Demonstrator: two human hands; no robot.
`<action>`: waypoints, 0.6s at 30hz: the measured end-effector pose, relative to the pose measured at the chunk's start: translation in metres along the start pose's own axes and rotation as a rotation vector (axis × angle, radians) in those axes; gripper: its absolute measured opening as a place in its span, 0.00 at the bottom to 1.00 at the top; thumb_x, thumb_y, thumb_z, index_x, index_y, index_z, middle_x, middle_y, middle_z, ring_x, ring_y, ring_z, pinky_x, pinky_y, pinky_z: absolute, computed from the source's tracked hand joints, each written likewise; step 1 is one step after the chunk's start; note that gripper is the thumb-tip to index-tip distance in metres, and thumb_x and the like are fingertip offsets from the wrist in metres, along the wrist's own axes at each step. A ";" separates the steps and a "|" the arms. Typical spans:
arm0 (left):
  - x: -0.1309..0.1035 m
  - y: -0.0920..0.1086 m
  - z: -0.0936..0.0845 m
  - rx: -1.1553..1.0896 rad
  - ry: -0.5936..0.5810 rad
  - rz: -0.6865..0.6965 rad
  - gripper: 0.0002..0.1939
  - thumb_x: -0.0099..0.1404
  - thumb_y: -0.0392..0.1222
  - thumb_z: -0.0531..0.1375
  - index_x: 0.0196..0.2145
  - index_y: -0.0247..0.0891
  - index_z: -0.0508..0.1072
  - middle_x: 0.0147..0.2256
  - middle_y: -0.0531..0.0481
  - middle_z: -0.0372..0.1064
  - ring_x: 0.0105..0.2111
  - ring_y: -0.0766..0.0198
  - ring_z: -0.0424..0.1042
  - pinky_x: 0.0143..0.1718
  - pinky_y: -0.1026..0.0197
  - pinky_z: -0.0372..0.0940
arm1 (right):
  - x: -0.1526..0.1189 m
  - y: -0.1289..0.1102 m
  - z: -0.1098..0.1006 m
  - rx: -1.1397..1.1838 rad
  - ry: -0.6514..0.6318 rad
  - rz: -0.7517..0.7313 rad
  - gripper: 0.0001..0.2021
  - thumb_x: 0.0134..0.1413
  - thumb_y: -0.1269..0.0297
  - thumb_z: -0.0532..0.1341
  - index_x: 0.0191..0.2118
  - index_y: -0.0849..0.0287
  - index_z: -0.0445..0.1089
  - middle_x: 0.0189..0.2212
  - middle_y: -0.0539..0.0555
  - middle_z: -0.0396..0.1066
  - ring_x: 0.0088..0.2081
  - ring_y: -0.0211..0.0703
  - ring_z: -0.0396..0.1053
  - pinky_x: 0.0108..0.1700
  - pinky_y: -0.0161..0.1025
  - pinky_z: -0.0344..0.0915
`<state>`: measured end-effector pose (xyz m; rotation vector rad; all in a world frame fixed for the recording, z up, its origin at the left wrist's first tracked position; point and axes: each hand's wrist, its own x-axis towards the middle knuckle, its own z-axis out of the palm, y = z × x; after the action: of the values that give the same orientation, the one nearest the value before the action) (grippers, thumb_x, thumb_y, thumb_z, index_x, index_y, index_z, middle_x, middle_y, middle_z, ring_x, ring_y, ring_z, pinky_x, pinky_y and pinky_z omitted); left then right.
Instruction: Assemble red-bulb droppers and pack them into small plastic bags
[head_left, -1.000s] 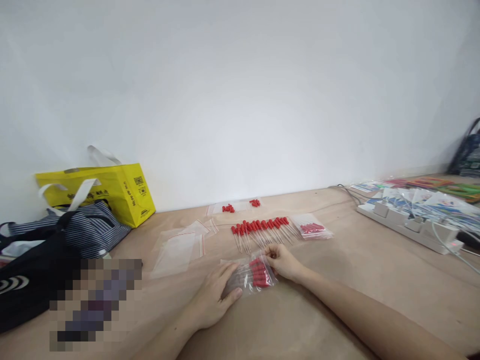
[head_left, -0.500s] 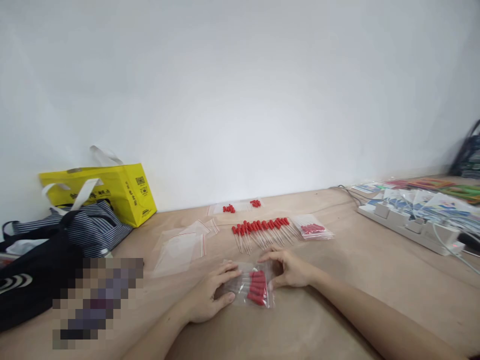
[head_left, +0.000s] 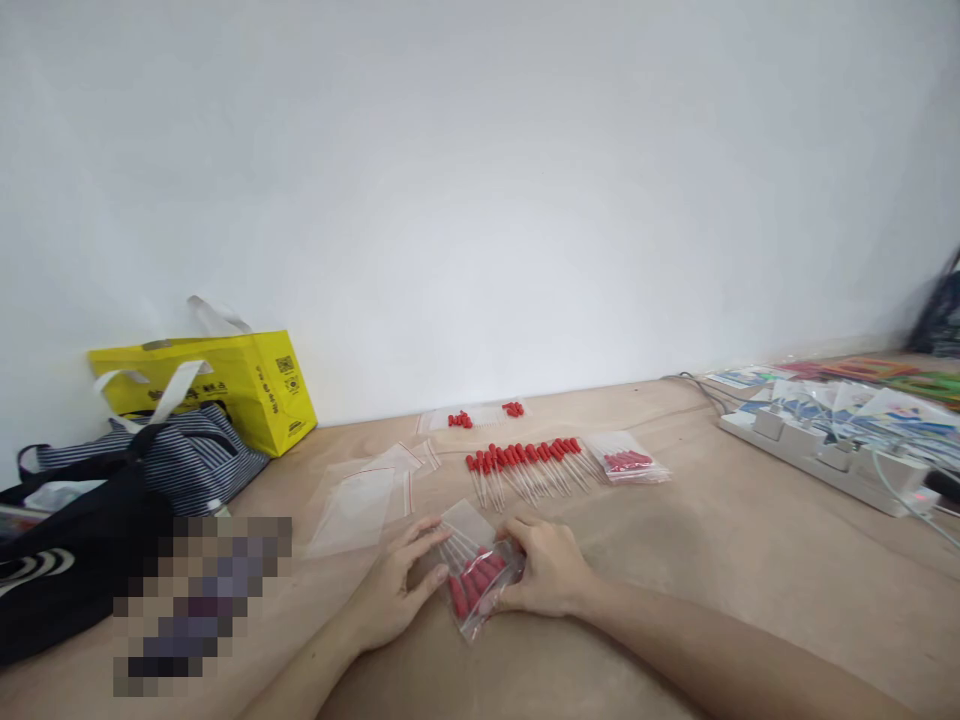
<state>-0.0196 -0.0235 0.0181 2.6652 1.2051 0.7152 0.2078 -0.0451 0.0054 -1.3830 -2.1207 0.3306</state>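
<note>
A clear zip bag with several red-bulbed glass droppers inside lies tilted on the table in front of me. My left hand holds its left side, fingertips and thumb curled at the edge. On the other side my right hand grips the bag's right edge, the thumb near the lower corner. The red bulbs point down toward me and the glass stems point up and away. Just beyond my hands, several loose droppers lie in a row, bulbs toward the wall.
Flat clear zip bags overlap at left. A filled bag of droppers rests right of the row, and more bagged droppers lie by the wall. A yellow bag and dark bags stand far left; a power strip sits right.
The filled zip bag has turned clockwise, so its bulbs now face down toward me instead of right. My right hand has moved slightly left and down and closed around its edge.
</note>
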 end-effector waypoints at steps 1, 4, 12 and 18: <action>-0.003 0.003 0.002 -0.006 -0.002 -0.009 0.16 0.60 0.41 0.53 0.47 0.42 0.67 0.50 0.44 0.62 0.49 0.55 0.63 0.46 0.51 0.62 | 0.000 -0.004 0.002 -0.022 -0.001 0.005 0.28 0.25 0.40 0.62 0.34 0.55 0.66 0.31 0.49 0.70 0.31 0.42 0.65 0.27 0.33 0.49; -0.012 0.010 0.007 -0.008 0.024 -0.042 0.19 0.58 0.46 0.56 0.48 0.41 0.65 0.50 0.43 0.61 0.49 0.54 0.63 0.46 0.52 0.63 | 0.004 -0.012 0.008 -0.069 -0.005 0.048 0.22 0.33 0.44 0.61 0.33 0.55 0.66 0.29 0.50 0.70 0.30 0.42 0.66 0.27 0.34 0.49; -0.020 0.020 0.006 0.047 0.137 0.032 0.32 0.43 0.57 0.63 0.43 0.40 0.63 0.41 0.46 0.66 0.38 0.54 0.69 0.35 0.55 0.67 | 0.015 0.009 0.008 0.294 -0.237 -0.065 0.30 0.33 0.51 0.65 0.46 0.58 0.62 0.29 0.48 0.68 0.24 0.33 0.62 0.25 0.30 0.54; -0.023 0.004 -0.009 0.348 0.282 0.647 0.08 0.61 0.39 0.53 0.38 0.37 0.67 0.32 0.47 0.71 0.32 0.62 0.71 0.32 0.63 0.68 | 0.008 0.025 0.000 -0.053 -0.124 -0.492 0.12 0.49 0.56 0.56 0.38 0.55 0.68 0.29 0.50 0.68 0.26 0.33 0.62 0.26 0.31 0.51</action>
<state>-0.0344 -0.0433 0.0191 3.3794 0.5133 1.0769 0.2246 -0.0271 -0.0041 -0.8401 -2.4964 0.1646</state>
